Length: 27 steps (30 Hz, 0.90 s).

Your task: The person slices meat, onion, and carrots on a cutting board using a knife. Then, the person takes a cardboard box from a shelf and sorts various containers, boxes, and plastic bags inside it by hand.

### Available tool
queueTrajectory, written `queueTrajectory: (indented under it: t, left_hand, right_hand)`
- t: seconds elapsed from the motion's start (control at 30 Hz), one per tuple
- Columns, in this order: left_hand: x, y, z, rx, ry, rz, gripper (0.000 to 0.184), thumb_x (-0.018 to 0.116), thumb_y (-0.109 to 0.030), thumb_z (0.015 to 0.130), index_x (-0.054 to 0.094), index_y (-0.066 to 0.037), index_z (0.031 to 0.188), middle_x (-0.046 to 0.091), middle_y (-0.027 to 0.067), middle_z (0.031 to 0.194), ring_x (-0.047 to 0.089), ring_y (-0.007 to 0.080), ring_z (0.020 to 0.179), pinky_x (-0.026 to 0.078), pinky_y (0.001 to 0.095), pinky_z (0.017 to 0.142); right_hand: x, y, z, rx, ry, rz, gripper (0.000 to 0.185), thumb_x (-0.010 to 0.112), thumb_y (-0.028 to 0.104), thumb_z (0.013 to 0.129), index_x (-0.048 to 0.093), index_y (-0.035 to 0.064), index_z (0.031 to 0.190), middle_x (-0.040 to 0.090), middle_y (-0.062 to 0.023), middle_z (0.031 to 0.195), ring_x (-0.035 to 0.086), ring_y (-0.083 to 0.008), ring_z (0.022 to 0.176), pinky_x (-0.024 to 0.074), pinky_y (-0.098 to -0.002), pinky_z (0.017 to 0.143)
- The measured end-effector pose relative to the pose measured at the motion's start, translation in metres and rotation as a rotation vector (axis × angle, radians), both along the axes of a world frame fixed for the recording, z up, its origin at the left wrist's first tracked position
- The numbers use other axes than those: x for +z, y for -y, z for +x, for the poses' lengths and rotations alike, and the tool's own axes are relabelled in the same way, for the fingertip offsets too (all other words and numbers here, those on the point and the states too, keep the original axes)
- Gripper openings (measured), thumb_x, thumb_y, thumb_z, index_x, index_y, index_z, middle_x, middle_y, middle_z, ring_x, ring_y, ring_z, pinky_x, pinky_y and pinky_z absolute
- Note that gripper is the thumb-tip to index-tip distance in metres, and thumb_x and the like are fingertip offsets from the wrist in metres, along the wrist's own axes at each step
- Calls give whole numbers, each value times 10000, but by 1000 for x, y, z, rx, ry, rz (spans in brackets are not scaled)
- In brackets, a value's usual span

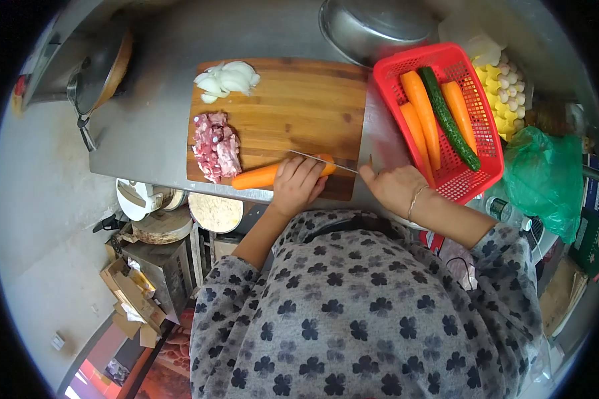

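A peeled carrot [256, 177] lies along the near edge of the wooden cutting board [299, 120]. My left hand [298, 185] presses on it with closed fingers. In my right hand [396, 191], just off the board's right edge, is a knife [343, 167]; its handle is mostly hidden by the fingers. The thin blade reaches left across the carrot's right end, beside my left fingertips. Chopped raw meat [215, 147] is heaped on the board's left side. Sliced onion [227, 80] sits at the far left corner of the board.
A red plastic basket [456, 52] to the right holds several peeled carrots and a cucumber [448, 120]. Behind it stand a metal bowl [379, 26] and a yellow egg tray [492, 93]. A green plastic bag [542, 176] is at far right, a wok [96, 76] at far left.
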<state>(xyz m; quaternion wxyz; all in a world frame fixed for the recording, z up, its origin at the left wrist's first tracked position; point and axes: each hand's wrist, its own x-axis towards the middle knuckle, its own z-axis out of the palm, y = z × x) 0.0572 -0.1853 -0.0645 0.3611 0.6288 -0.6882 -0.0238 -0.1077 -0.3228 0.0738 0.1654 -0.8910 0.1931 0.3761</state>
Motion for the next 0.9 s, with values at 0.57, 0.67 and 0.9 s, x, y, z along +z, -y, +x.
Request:
queueTrajectory:
  t: [0.57, 0.67, 0.9]
  left_hand:
    - [21, 48, 5, -287, 93, 164, 556, 701, -192, 646, 544, -116, 1174, 564, 99, 1102, 564, 261, 900, 434, 383, 773]
    - [56, 79, -27, -478, 108, 43, 483, 664, -184, 685, 555, -125, 1152, 575, 77, 1076, 567, 244, 914, 431, 367, 796]
    - [81, 154, -91, -845, 171, -322, 340, 569, -180, 775, 582, -165, 1115, 588, 7, 1040, 552, 182, 973, 410, 354, 815]
  right_hand:
    - [8, -24, -145, -896, 610, -481, 416, 561, 71, 830, 482, 66, 1239, 608, -252, 762, 620, -407, 703, 487, -473, 611]
    - [-14, -30, -163, -979, 555, -596, 463, 571, 66, 820, 471, 68, 1272, 621, -239, 788, 622, -403, 712, 492, -468, 630]
    - [-11, -30, -143, -961, 617, -553, 404, 590, 67, 765, 538, 2, 1161, 602, -239, 1035, 577, -401, 965, 460, -460, 867]
